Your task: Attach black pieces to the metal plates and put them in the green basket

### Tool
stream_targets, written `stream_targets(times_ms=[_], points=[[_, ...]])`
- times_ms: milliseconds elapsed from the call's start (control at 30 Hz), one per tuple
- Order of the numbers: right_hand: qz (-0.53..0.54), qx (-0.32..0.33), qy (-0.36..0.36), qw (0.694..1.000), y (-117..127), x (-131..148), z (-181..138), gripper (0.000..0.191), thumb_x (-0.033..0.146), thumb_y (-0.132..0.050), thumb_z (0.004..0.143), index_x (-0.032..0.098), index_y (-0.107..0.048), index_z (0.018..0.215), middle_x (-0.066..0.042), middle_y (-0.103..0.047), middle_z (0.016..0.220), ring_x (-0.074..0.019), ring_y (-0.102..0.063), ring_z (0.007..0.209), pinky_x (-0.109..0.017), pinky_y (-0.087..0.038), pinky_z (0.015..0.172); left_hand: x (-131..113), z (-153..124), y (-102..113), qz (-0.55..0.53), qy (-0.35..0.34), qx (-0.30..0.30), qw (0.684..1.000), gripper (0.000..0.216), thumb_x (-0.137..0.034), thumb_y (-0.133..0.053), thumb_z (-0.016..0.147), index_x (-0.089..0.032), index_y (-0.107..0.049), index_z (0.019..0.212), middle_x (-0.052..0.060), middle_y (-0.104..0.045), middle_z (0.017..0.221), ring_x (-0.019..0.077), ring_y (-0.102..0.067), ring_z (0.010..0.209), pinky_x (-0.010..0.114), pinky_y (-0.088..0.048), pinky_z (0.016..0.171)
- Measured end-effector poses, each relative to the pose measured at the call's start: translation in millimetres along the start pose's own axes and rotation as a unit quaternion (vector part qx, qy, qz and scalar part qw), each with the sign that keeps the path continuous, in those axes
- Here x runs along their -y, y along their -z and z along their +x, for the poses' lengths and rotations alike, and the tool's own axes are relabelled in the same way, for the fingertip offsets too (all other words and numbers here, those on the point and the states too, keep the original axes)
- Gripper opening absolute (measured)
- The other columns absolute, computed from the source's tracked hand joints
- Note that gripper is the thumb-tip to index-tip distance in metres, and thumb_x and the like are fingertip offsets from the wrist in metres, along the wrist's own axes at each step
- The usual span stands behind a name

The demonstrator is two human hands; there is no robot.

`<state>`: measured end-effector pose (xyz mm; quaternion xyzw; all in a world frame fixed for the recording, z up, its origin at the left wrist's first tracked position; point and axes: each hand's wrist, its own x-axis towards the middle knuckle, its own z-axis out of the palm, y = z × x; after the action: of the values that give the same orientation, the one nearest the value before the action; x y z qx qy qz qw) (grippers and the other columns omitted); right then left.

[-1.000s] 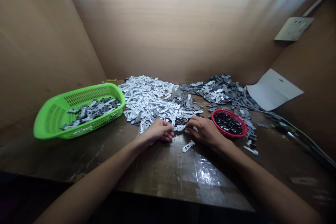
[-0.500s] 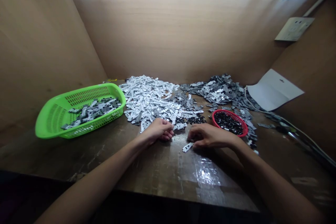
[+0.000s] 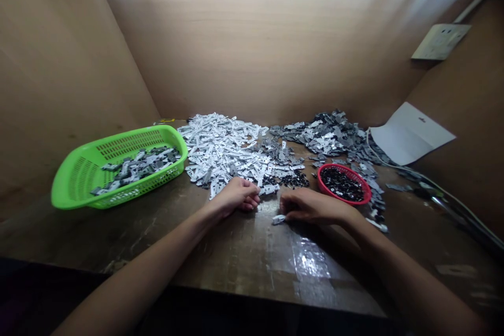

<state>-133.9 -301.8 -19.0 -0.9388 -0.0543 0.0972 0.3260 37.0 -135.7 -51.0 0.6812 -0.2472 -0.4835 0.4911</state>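
While resting on the table (image 3: 236, 252), both hands are working beside a pile of metal plates (image 3: 232, 155).
Right hand (image 3: 311, 206) is pinching one small plate (image 3: 278, 219) against the table; left hand (image 3: 237, 195) is lying loosely curled, grasping nothing visible.

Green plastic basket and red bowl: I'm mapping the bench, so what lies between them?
Head view: a heap of white metal plates, and the left hand.
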Motion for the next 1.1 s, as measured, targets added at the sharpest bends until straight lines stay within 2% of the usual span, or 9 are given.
stream_targets(times_ms=[100,167,267,367,433,633,767,967,1100], points=[[0.048,-0.005,-0.017,0.999,4.5,1.2,-0.6,0.020,0.028,-0.053,0.079,0.016,-0.060,0.094,-0.002,-0.058,0.091,-0.0073,-0.053,0.080,-0.016,-0.040,0.070,-0.3,-1.3,-0.5,0.000,-0.003,0.001,1.000,0.032,-0.038,-0.065,0.068,-0.009,-0.056,0.079,0.009,-0.063,0.075,0.0090,-0.057,0.055,0.017,-0.045,0.049],[0.087,-0.036,-0.023,0.995,8.0,1.2,-0.6,0.022,0.029,-0.051,0.080,0.015,-0.059,0.094,-0.003,-0.058,0.093,-0.0079,-0.054,0.082,-0.018,-0.041,0.074,-0.5,-1.4,-0.7,0.004,-0.005,0.003,1.000,0.032,-0.038,-0.064,0.069,-0.009,-0.056,0.079,0.009,-0.063,0.075,0.0088,-0.057,0.055,0.017,-0.045,0.050],[0.152,-0.129,-0.019,0.980,9.9,-1.6,2.5,0.028,0.035,-0.050,0.081,0.011,-0.056,0.095,-0.005,-0.057,0.093,-0.0087,-0.054,0.083,-0.020,-0.043,0.076,-0.5,-0.8,-0.9,0.010,-0.004,0.008,1.000,0.030,-0.038,-0.064,0.069,-0.010,-0.056,0.077,0.008,-0.063,0.075,0.0086,-0.056,0.054,0.018,-0.045,0.050],[0.209,-0.243,-0.042,0.946,7.3,-6.9,8.5,0.035,0.040,-0.048,0.082,0.011,-0.054,0.100,-0.006,-0.057,0.090,-0.0077,-0.054,0.078,-0.020,-0.045,0.073,0.1,-0.4,-1.3,0.010,-0.004,0.016,1.000,0.030,-0.038,-0.063,0.069,-0.010,-0.056,0.076,0.008,-0.063,0.074,0.0087,-0.056,0.054,0.018,-0.045,0.050],[0.237,-0.285,-0.069,0.926,5.0,-9.2,11.8,0.037,0.042,-0.049,0.081,0.012,-0.056,0.102,-0.006,-0.058,0.091,-0.0074,-0.055,0.076,-0.021,-0.046,0.072,0.7,-0.4,-1.4,0.011,-0.006,0.023,1.000,0.030,-0.038,-0.063,0.070,-0.010,-0.055,0.076,0.008,-0.063,0.074,0.0092,-0.057,0.055,0.018,-0.045,0.049],[0.328,-0.323,-0.104,0.881,-2.0,-4.8,16.3,0.047,0.044,-0.064,0.068,0.010,-0.059,0.100,-0.005,-0.058,0.076,-0.0051,-0.049,0.061,-0.017,-0.042,0.059,1.7,-0.2,-1.4,0.021,-0.014,0.037,0.999,0.030,-0.039,-0.062,0.071,-0.010,-0.056,0.076,0.008,-0.062,0.073,0.0095,-0.057,0.055,0.018,-0.044,0.049],[0.370,-0.339,-0.116,0.857,-10.0,-3.8,20.8,0.045,0.044,-0.069,0.063,0.010,-0.061,0.091,-0.006,-0.058,0.080,-0.0045,-0.048,0.065,-0.016,-0.041,0.060,1.9,0.2,-2.2,0.018,-0.011,0.033,0.999,0.030,-0.039,-0.063,0.070,-0.010,-0.055,0.075,0.008,-0.062,0.074,0.0096,-0.057,0.055,0.017,-0.043,0.047],[0.386,-0.332,-0.099,0.855,-17.2,-4.5,24.6,0.044,0.045,-0.067,0.065,0.011,-0.058,0.092,-0.004,-0.056,0.075,-0.0049,-0.048,0.061,-0.017,-0.041,0.056,2.2,0.7,-2.0,0.017,-0.012,0.030,0.999,0.031,-0.040,-0.063,0.069,-0.010,-0.056,0.076,0.008,-0.062,0.074,0.0102,-0.058,0.055,0.017,-0.043,0.047],[0.378,-0.326,-0.115,0.859,-19.4,-2.8,26.0,0.043,0.045,-0.067,0.065,0.010,-0.058,0.088,-0.003,-0.054,0.069,-0.0041,-0.046,0.056,-0.016,-0.039,0.054,2.9,1.2,-1.3,0.017,-0.013,0.031,0.999,0.030,-0.039,-0.063,0.070,-0.010,-0.056,0.076,0.008,-0.062,0.074,0.0099,-0.057,0.055,0.019,-0.045,0.049]])
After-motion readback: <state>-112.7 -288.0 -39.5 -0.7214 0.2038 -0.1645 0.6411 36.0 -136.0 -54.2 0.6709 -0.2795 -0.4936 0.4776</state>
